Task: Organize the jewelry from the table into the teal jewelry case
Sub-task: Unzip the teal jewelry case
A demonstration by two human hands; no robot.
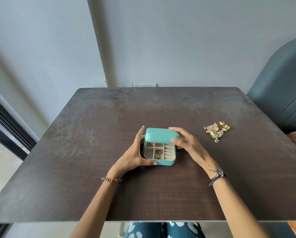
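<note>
Dark table (92, 152), half-open teal case (166, 162)

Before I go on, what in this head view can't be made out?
- Far compartments of the jewelry case: hidden under its lid, held half open by the right hand.
- Case's left wall: covered by the left hand.
- Jewelry pile: too small to count pieces.
- Items in the tray: too small to identify.

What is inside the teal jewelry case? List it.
The teal jewelry case shows beige compartments, some holding small gold pieces, with ring rolls at right. The lid, held by the right hand, covers the rear part.
</note>
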